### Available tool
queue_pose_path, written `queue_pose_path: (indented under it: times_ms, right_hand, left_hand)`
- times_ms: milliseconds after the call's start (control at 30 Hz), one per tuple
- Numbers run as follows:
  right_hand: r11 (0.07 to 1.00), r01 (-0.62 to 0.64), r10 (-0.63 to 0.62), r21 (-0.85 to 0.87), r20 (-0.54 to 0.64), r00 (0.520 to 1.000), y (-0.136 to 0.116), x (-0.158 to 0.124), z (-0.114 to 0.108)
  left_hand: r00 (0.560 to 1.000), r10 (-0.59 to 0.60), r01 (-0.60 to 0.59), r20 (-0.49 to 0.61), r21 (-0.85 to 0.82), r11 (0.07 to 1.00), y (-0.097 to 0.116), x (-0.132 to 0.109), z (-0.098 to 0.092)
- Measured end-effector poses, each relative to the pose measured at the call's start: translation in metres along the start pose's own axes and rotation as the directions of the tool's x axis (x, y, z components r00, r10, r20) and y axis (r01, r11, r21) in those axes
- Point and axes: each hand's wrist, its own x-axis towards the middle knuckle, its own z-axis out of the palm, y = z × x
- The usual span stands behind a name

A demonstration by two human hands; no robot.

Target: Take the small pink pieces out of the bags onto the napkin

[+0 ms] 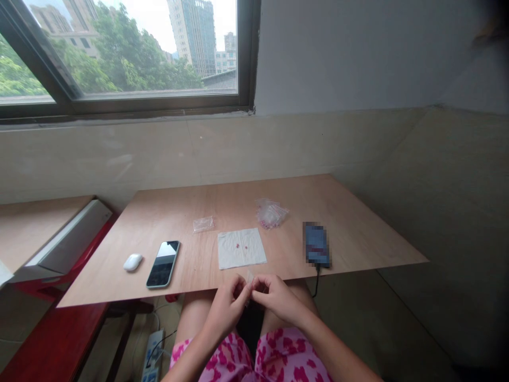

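Clear plastic point(249, 276) between curled fingers point(242, 299), near creased white rectangular tissue point(240, 259)

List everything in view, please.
window: 1, dark-framed, upper left
tabletop: 1, brown, centre
tissue: 1, white, tabletop
specks: 2, red, on tissue
packet: 1, clear, tabletop
bags: uncounted, clear, beyond tissue
phone: 1, black, tabletop left
mouse: 1, white, beside phone
pixelated device: 1, blue, tabletop right
power strip: 1, whitish, floor
bench: 1, red, lower left
desk: 1, brown, left
shorts: 1, pink, lap
plastic piece: 1, clear, between hands
left hand and right hand: 2, bare, lower centre
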Motion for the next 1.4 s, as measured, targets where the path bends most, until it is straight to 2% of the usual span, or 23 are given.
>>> queue_pose_path:
  times_ms: [133, 233, 333, 467, 567, 700, 867, 967, 1100, 1167, 1233, 1400]
  right_hand:
    - [1.000, 0.001, 0.001, -0.030, 0.072, 0.997, -0.006, -0.003, -0.002]
    - [1.000, 0.023, -0.020, -0.021, 0.138, 0.990, -0.011, -0.005, -0.003]
    - [0.999, 0.041, -0.036, -0.030, 0.146, 0.989, -0.012, -0.005, -0.004]
    - [0.998, -0.002, 0.004, -0.061, 0.036, 0.999, -0.006, -0.003, -0.003]
    - [0.995, 0.017, -0.019, -0.097, -0.017, 1.000, -0.003, -0.002, 0.000]
    - [0.978, 0.061, -0.080, -0.197, -0.089, 0.993, -0.007, -0.003, 0.006]
    - [0.952, 0.044, -0.117, -0.303, -0.228, 0.967, -0.004, -0.002, 0.004]
    - [0.982, 0.045, -0.080, -0.185, -0.187, 0.979, -0.002, -0.001, 0.002]
    - [0.999, 0.019, -0.016, 0.042, -0.054, 0.998, -0.002, 0.000, 0.002]
    - [0.995, -0.023, 0.028, 0.099, -0.050, 0.998, -0.002, -0.001, 0.002]
    - [0.992, -0.040, 0.047, 0.122, -0.052, 0.998, -0.001, -0.001, 0.001]
    - [0.990, 0.010, -0.002, 0.142, -0.057, 0.998, -0.004, -0.002, -0.002]
  left_hand:
    - [0.998, -0.007, 0.006, 0.069, 0.016, 1.000, 0.001, -0.002, 0.001]
    - [0.998, 0.009, -0.011, 0.068, 0.022, 1.000, 0.001, -0.002, 0.000]
    - [0.998, 0.027, -0.030, 0.064, 0.049, 0.998, 0.002, -0.003, -0.002]
    - [0.996, 0.032, -0.042, 0.088, 0.109, 0.993, 0.005, -0.003, -0.002]
    - [0.994, 0.066, -0.080, 0.086, 0.174, 0.982, 0.005, -0.005, 0.001]
    - [0.995, 0.098, -0.094, 0.002, 0.286, 0.954, 0.002, -0.009, 0.002]
    - [0.992, 0.099, -0.060, -0.080, 0.395, 0.917, 0.004, -0.009, -0.006]
    - [0.976, 0.205, -0.170, -0.075, 0.327, 0.930, 0.011, -0.009, -0.010]
    - [0.946, 0.314, -0.324, 0.081, 0.182, 0.928, 0.016, -0.011, -0.010]
    - [0.949, 0.297, -0.311, 0.105, 0.157, 0.938, 0.014, -0.011, -0.008]
    - [0.966, 0.254, -0.259, 0.058, 0.140, 0.956, 0.011, -0.010, -0.006]
    - [0.981, 0.193, -0.194, 0.018, 0.060, 0.979, 0.002, -0.004, -0.004]
